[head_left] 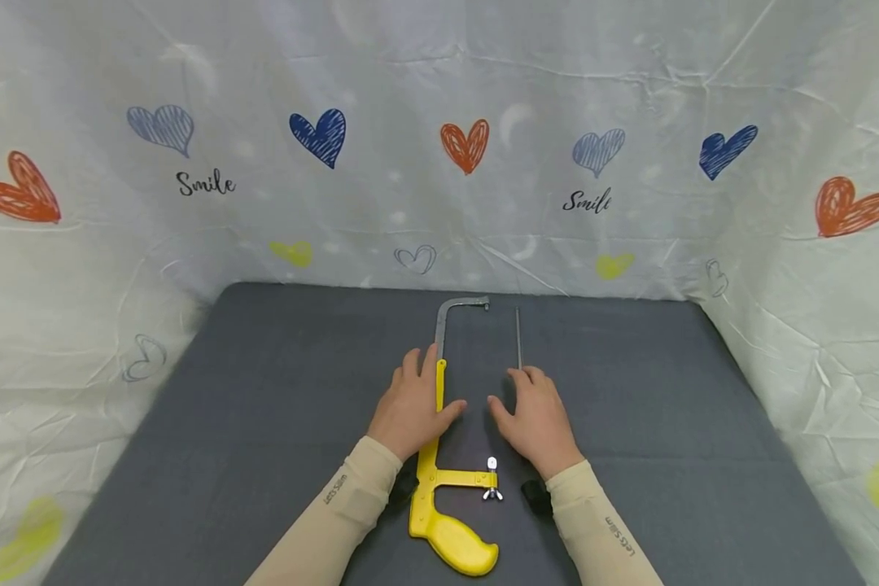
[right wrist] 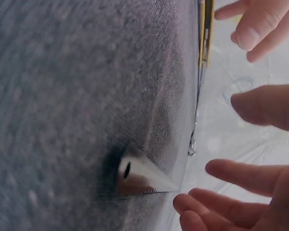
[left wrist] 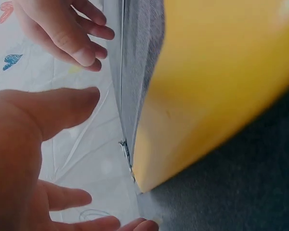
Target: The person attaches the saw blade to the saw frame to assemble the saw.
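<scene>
A hacksaw frame (head_left: 463, 547) with a yellow handle and a grey metal front bow lies on the dark cloth, no blade mounted in it. My left hand (head_left: 410, 411) spreads over its yellow spine, thumb apart from the fingers; whether it touches the spine cannot be told. In the left wrist view the yellow handle (left wrist: 207, 96) looms close. To the right lies a thin saw blade (head_left: 518, 338), its near part hidden by my right hand (head_left: 538, 419). That hand's fingers are loosely bent near the blade. The right wrist view shows the blade's holed end (right wrist: 142, 175) on the cloth.
A wing nut (head_left: 492, 493) sits on the frame's lower arm. The dark cloth (head_left: 300, 366) covers the table. White sheeting (head_left: 410, 81) printed with hearts and "Smile" hangs behind the table and along both sides.
</scene>
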{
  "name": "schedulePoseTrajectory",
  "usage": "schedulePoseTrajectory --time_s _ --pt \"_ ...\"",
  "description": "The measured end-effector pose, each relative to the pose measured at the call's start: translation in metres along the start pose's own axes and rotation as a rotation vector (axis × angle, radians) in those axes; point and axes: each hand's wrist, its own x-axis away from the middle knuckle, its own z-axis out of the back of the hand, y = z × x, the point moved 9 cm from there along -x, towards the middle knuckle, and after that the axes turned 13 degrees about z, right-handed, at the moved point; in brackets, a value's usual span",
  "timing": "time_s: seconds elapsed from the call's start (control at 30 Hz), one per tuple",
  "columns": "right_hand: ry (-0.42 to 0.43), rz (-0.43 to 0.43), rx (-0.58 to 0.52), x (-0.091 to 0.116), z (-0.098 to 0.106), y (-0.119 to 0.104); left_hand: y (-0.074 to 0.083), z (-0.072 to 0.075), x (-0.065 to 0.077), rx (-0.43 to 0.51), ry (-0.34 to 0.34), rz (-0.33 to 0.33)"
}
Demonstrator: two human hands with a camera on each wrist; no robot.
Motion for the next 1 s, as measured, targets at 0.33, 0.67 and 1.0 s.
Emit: schedulePoseTrajectory --time_s 0.33,0.67,1.0 --pt "0.057 -0.080 0.014 -0.001 0.003 0.008 -0.005 -0.005 0.001 0.091 -0.057 0.101" --pt "0.078 -0.135 0.105 0.000 0.010 0.019 -0.009 -0.013 0.003 0.077 -0.174 0.182" --pt "0.026 -0.190 0.094 0.000 0.009 0.031 -0.011 -0.013 0.002 0.054 -0.187 0.224"
